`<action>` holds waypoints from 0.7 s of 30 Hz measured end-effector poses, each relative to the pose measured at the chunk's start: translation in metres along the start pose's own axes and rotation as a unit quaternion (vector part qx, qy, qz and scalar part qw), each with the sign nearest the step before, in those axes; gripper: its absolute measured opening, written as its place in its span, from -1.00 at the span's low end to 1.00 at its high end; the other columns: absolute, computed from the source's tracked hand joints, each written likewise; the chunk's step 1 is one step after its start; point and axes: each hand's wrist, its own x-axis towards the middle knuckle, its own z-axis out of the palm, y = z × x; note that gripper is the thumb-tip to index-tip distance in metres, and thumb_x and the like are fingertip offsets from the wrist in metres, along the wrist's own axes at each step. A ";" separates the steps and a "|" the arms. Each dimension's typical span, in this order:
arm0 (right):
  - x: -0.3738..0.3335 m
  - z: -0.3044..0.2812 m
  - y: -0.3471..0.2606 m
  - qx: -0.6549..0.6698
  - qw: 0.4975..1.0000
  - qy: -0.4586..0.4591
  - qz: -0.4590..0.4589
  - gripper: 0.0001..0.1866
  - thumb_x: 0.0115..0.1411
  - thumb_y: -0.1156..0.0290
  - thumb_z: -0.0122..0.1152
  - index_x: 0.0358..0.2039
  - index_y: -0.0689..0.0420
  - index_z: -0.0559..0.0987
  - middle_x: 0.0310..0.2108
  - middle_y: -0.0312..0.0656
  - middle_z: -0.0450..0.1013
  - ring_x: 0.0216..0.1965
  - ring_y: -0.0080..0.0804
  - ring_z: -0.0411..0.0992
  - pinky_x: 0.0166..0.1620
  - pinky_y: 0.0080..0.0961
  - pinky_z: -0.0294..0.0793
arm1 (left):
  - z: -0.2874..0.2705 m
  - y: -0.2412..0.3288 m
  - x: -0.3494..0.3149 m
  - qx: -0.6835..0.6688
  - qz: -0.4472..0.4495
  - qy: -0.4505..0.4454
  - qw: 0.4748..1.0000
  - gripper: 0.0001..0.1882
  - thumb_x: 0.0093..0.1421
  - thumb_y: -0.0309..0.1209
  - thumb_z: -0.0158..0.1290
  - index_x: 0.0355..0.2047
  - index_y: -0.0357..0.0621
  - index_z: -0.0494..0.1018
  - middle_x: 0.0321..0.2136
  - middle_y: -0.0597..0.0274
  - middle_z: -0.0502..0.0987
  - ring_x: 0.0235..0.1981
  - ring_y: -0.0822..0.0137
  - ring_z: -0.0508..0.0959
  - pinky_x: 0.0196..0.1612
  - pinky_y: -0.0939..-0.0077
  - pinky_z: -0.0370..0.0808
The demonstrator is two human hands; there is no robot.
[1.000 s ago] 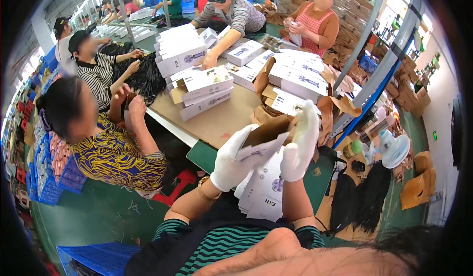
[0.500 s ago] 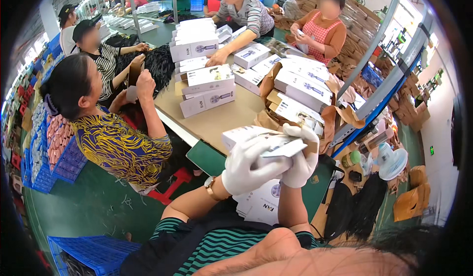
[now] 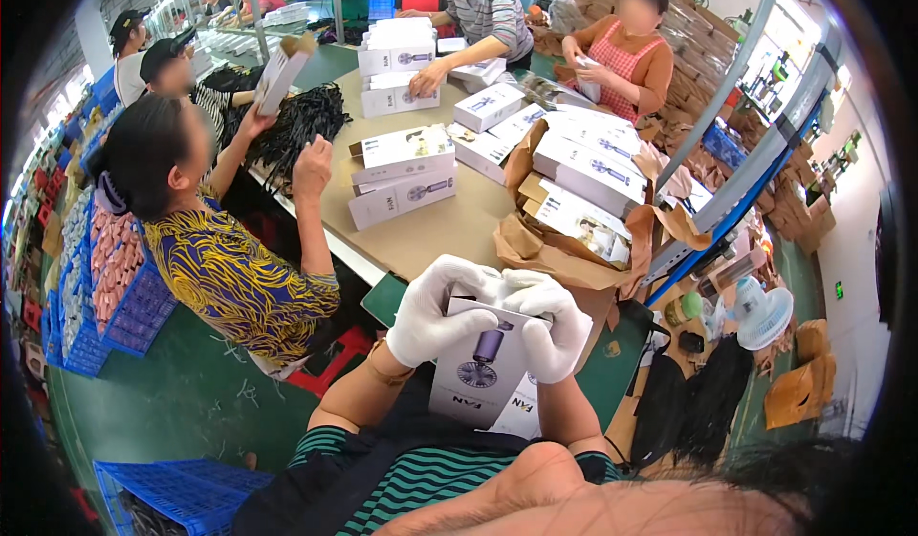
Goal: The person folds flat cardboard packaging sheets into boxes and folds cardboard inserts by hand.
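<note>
Close to my body, a white carton point(image 3: 464, 394) printed with a purple handheld fan stands between my two hands. My left hand point(image 3: 437, 314), in a white glove, grips the carton's far left edge, fingers curled over its top end. At the opposite edge my right hand point(image 3: 547, 324), gloved too, pinches the top with bent fingers. A dark gap shows at the top end beside the left fingers; the gloves hide the rest of it. Behind the held carton, part of another white printed carton point(image 3: 523, 410) shows near my right wrist.
On the brown tabletop point(image 3: 421, 244) stand stacked fan cartons point(image 3: 406, 196) and an open brown paper-lined box point(image 3: 583, 249) full of cartons. A person in a patterned top point(image 3: 239, 278) works close at left. A metal post point(image 3: 755, 153) rises at right.
My hands have drawn closer together and now hold an upright carton by its top; the pale pieces held before are no longer visible. The person at left has raised a carton.
</note>
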 end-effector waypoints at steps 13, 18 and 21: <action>-0.005 -0.010 0.013 -0.059 0.996 0.014 -0.068 -0.83 0.13 0.46 0.15 -0.29 0.26 0.51 -0.32 -0.04 0.54 -0.05 0.03 0.44 0.09 -0.09 0.37 | -0.003 0.005 -0.002 0.237 -0.068 -0.046 0.968 0.01 -0.19 -0.41 0.39 0.26 -0.27 0.12 0.02 -0.02 0.44 0.08 0.16 0.47 0.12 0.36 0.39; -0.008 -0.016 0.021 -0.248 0.966 0.071 0.002 -0.39 0.14 0.32 0.28 0.15 0.32 0.33 0.16 0.07 0.31 0.17 -0.02 0.32 0.18 -0.25 0.32 | -0.004 0.000 0.013 0.449 0.091 0.010 0.889 -0.11 -0.18 -0.40 0.37 0.20 -0.21 0.26 -0.10 0.00 0.50 -0.09 -0.01 0.52 0.01 0.29 0.44; -0.016 -0.033 0.034 -0.297 0.939 0.099 0.142 -0.46 0.16 0.37 0.27 0.13 0.27 0.39 0.12 0.01 0.36 0.15 -0.15 0.36 0.18 -0.35 0.33 | -0.043 -0.041 0.054 0.650 0.097 -0.006 0.754 -0.14 -0.14 -0.36 0.35 0.22 -0.10 0.27 -0.17 0.01 0.51 -0.14 0.00 0.52 -0.08 0.19 0.45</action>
